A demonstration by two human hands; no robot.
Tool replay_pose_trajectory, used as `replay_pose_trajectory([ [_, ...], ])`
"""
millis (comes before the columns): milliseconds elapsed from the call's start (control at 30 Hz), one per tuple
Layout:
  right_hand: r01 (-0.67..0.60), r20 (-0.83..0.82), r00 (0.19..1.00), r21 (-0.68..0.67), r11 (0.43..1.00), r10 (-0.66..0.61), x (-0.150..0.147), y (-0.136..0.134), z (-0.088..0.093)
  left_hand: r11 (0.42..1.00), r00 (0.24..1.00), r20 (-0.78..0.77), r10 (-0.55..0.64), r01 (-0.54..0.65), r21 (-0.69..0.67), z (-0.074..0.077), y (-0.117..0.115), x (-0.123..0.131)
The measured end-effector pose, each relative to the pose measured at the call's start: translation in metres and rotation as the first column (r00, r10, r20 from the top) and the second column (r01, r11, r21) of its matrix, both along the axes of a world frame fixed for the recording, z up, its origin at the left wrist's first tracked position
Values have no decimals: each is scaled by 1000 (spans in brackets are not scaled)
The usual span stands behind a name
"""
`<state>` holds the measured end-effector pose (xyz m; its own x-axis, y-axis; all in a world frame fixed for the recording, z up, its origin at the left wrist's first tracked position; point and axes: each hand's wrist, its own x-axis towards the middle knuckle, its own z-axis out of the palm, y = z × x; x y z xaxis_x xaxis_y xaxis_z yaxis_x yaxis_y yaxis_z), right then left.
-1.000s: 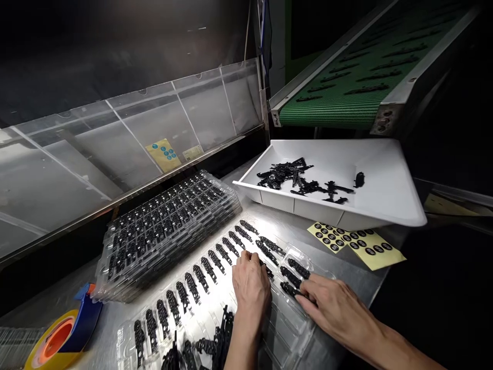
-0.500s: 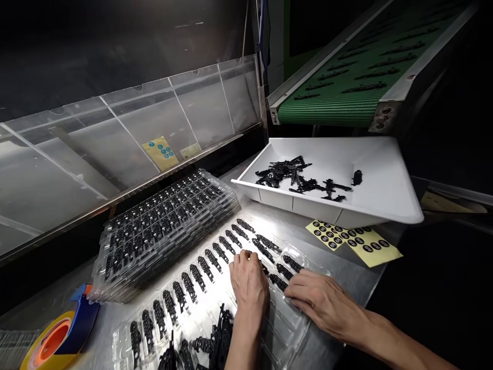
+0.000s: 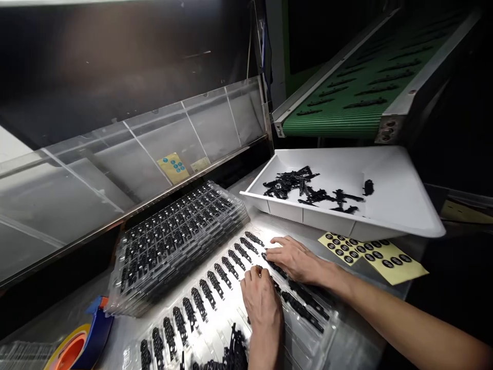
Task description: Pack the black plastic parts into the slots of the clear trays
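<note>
A clear plastic tray [image 3: 325, 349] lies on the metal table, with a long row of small black plastic parts [image 3: 208, 293] in its slots. My left hand [image 3: 262, 295] is over the tray's middle, fingers curled down around a black part that they mostly hide. Just beyond it, my right hand [image 3: 295, 259] has its fingertips closed on the end of another black part [image 3: 275, 264] at the tray's right side. More black parts [image 3: 302, 311] lie in slots below my right forearm. A loose heap of black parts [image 3: 234, 349] sits at the tray's near side.
A stack of filled clear trays [image 3: 177, 241] stands behind on the left. The white bin [image 3: 408, 205] holds loose black parts, below a green conveyor [image 3: 339, 123] carrying more. Yellow sticker sheets [image 3: 400, 270] lie at right, a tape dispenser [image 3: 96, 329] at lower left.
My right hand has moved up and left along the tray, uncovering black parts in the slots beneath. My left hand stays over the middle. The whole view has shifted slightly.
</note>
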<state>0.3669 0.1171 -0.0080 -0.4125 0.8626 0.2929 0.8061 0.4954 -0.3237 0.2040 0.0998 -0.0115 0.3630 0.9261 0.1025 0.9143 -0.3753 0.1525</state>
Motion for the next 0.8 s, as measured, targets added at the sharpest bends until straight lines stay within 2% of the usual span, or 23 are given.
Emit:
replay_pose_trajectory([
  [133,-12,-4,1000,34,999,13,-3,-2,-8,1000,1000,28,12,-12,-4,-4,2,-1],
  [333,-50,-53,997,62,997,54,-3,-7,-10,1000,999,49,24,-24,-13,-7,3,-1],
  [533,87,-48,995,63,994,-84,-21,-8,-7,999,997,62,39,-39,3,-11,3,0],
  [800,94,-5,996,77,993,-94,-24,-14,-9,999,995,87,42,-40,-16,-7,1,-2],
])
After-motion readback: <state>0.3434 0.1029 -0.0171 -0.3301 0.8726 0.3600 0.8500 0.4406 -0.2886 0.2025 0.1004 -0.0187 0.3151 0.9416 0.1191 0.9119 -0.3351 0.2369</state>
